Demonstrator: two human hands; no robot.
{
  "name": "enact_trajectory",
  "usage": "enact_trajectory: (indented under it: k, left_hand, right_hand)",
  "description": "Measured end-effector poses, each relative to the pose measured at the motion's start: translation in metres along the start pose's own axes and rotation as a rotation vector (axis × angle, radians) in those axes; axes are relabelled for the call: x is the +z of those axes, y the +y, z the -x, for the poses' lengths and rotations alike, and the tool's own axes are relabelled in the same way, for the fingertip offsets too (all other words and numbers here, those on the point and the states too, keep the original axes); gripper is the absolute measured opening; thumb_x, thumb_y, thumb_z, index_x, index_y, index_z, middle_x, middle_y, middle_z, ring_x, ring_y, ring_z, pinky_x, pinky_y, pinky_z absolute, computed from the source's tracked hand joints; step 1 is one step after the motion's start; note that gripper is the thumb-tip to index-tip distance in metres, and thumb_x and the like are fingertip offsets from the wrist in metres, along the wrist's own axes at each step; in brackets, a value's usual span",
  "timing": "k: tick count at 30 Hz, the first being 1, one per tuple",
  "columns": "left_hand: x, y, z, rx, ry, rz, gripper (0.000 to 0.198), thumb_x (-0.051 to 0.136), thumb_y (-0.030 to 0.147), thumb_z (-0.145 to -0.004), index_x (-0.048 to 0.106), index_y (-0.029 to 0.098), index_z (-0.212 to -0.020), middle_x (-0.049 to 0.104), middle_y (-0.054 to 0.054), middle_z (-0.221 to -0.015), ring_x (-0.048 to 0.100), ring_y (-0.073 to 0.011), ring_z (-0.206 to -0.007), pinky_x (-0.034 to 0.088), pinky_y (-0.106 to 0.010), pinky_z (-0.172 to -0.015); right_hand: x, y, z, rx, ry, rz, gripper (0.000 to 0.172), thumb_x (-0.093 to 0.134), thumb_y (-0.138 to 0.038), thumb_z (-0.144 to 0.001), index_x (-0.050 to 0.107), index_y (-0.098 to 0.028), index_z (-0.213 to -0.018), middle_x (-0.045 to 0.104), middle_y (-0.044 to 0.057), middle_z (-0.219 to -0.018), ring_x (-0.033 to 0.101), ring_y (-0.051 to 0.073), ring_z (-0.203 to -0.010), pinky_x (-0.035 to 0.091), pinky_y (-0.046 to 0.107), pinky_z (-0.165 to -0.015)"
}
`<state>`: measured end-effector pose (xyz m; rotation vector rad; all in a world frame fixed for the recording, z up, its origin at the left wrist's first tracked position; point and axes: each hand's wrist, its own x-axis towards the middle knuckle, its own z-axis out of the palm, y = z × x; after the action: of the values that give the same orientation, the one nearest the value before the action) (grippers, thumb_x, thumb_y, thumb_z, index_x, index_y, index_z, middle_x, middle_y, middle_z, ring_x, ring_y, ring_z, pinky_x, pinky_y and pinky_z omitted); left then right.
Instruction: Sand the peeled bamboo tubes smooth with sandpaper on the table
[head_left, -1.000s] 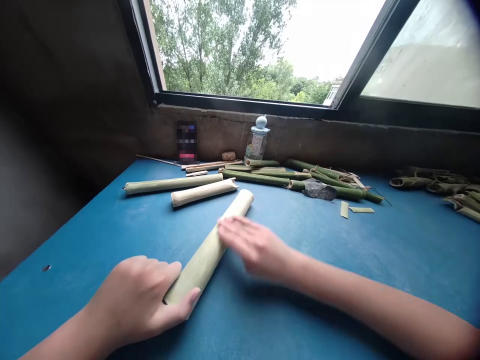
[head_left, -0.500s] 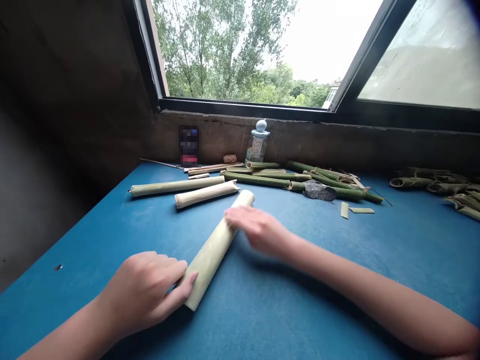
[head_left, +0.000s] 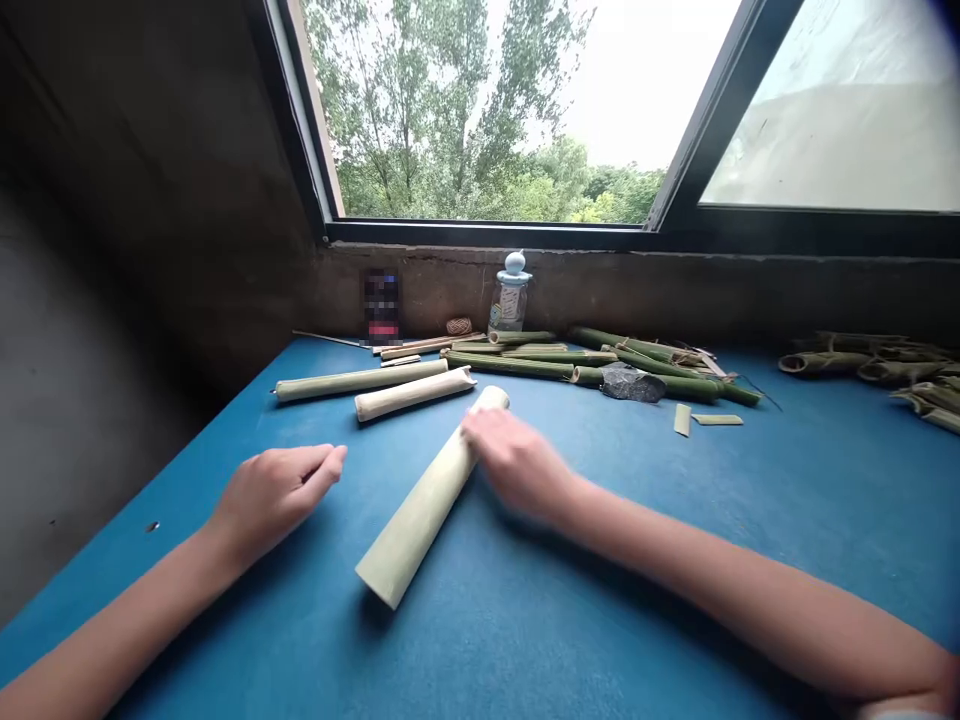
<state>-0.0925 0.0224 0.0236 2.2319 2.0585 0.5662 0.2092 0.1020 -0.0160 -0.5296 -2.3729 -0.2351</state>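
A pale, peeled bamboo piece (head_left: 420, 515) slants across the middle of the table, its near end slightly raised over a shadow. My right hand (head_left: 517, 460), somewhat blurred, has its fingers closed on it near the far end. To the left of the bamboo, apart from it, is my left hand (head_left: 281, 495). Its fingers are curled with the thumb pressed against them, and nothing shows between them. Just behind, a shorter peeled bamboo tube (head_left: 412, 393) and a longer greenish tube (head_left: 360, 381) lie side by side.
Green bamboo stalks (head_left: 517, 364) and a dark stone (head_left: 631, 382) lie toward the back. Two small bamboo strips (head_left: 718, 420) sit right of centre. Cut bamboo pieces (head_left: 832, 365) are heaped at far right. A jar (head_left: 510, 300), twine (head_left: 458, 326) and phone (head_left: 382, 308) stand by the wall.
My left hand has let go of the bamboo piece's near end and moved left and up, its fingers closing. My right hand stays at the far end, and the near end has swung slightly left.
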Motion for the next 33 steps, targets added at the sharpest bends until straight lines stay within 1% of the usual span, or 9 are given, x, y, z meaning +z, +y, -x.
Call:
enact_trajectory:
  k: [3, 7, 10, 13, 17, 23, 25, 28, 33]
  left_hand:
    - [0.000, 0.017, 0.008, 0.084, -0.036, -0.037, 0.047, 0.036, 0.046, -0.096, 0.061, 0.019, -0.068, 0.061, -0.002, -0.063, 0.057, -0.0148, -0.061, 0.036, -0.023, -0.057]
    - [-0.002, 0.047, 0.030, 0.270, -0.081, -0.007, 0.043, 0.032, 0.037, -0.101, 0.066, 0.020, -0.080, 0.066, -0.001, -0.072, 0.062, -0.0138, -0.066, 0.041, -0.021, -0.063]
    - [0.000, 0.060, 0.045, 0.401, -0.058, 0.024, 0.037, 0.037, 0.040, -0.100, 0.065, 0.021, -0.115, 0.070, -0.003, -0.088, 0.066, -0.0158, -0.074, 0.046, -0.023, -0.068]
    - [0.007, 0.065, 0.053, 0.452, -0.029, -0.082, 0.053, 0.050, 0.046, -0.094, 0.049, 0.019, -0.140, 0.069, -0.006, -0.100, 0.068, -0.0188, -0.074, 0.047, -0.026, -0.063]
    - [0.017, 0.069, 0.060, 0.444, -0.019, -0.237, 0.043, 0.053, 0.048, -0.091, 0.054, 0.018, -0.123, 0.067, -0.008, -0.102, 0.063, -0.0183, -0.062, 0.042, -0.028, -0.053]
    - [0.026, 0.071, 0.068, 0.406, -0.039, -0.172, 0.026, 0.053, 0.043, -0.091, 0.053, 0.020, -0.102, 0.065, -0.003, -0.080, 0.063, -0.0194, -0.063, 0.039, -0.027, -0.053]
    - [0.022, 0.065, 0.063, 0.340, -0.086, -0.122, 0.028, 0.049, 0.047, -0.094, 0.055, 0.021, -0.101, 0.062, 0.000, -0.071, 0.060, -0.0177, -0.058, 0.036, -0.026, -0.052]
    - [0.011, 0.051, 0.040, 0.231, -0.124, -0.091, 0.033, 0.034, 0.042, -0.102, 0.058, 0.020, -0.095, 0.062, 0.000, -0.072, 0.060, -0.0164, -0.061, 0.037, -0.026, -0.056]
    - [0.011, 0.029, -0.035, 0.253, 0.125, -0.364, 0.037, 0.043, 0.035, -0.098, 0.058, 0.013, -0.123, 0.058, -0.019, -0.130, 0.053, -0.0316, -0.122, 0.040, -0.038, -0.095]
  right_hand:
    - [-0.006, -0.013, 0.001, -0.228, -0.049, -0.079, 0.035, 0.044, -0.009, -0.094, 0.061, -0.007, -0.125, 0.067, 0.017, -0.132, 0.061, 0.025, -0.126, 0.043, 0.041, -0.116]
    - [-0.013, 0.004, -0.006, -0.081, 0.004, -0.089, 0.039, 0.035, 0.003, -0.090, 0.064, -0.012, -0.112, 0.074, 0.016, -0.110, 0.070, 0.024, -0.110, 0.052, 0.049, -0.105]
    - [-0.010, 0.003, -0.007, -0.122, 0.007, -0.120, 0.035, 0.041, 0.000, -0.090, 0.064, -0.012, -0.114, 0.073, 0.015, -0.115, 0.066, 0.022, -0.116, 0.051, 0.043, -0.107]
    - [-0.004, -0.004, -0.007, -0.297, -0.039, -0.212, 0.032, 0.047, -0.010, -0.093, 0.063, -0.018, -0.119, 0.073, 0.007, -0.118, 0.065, 0.017, -0.119, 0.048, 0.034, -0.111]
    - [-0.005, 0.002, -0.009, -0.154, 0.012, -0.192, 0.041, 0.035, 0.002, -0.090, 0.064, -0.013, -0.115, 0.076, 0.013, -0.108, 0.071, 0.021, -0.107, 0.053, 0.045, -0.104]
    - [-0.003, -0.027, 0.002, -0.294, -0.142, -0.271, 0.037, 0.044, -0.011, -0.097, 0.062, -0.018, -0.129, 0.070, 0.007, -0.128, 0.054, 0.016, -0.134, 0.040, 0.038, -0.119]
    - [-0.001, -0.003, 0.005, -0.148, -0.106, -0.254, 0.036, 0.039, -0.008, -0.099, 0.065, -0.017, -0.122, 0.070, 0.008, -0.127, 0.056, 0.019, -0.133, 0.042, 0.042, -0.117]
    - [-0.001, 0.071, 0.014, 0.147, 0.000, -0.202, 0.027, 0.043, -0.016, -0.103, 0.068, -0.019, -0.114, 0.071, 0.008, -0.117, 0.064, 0.023, -0.119, 0.048, 0.049, -0.109]
    - [-0.014, 0.164, 0.040, 0.637, 0.199, -0.112, 0.036, 0.063, -0.037, -0.097, 0.059, -0.018, -0.127, 0.061, 0.010, -0.127, 0.064, 0.023, -0.106, 0.057, 0.044, -0.088]
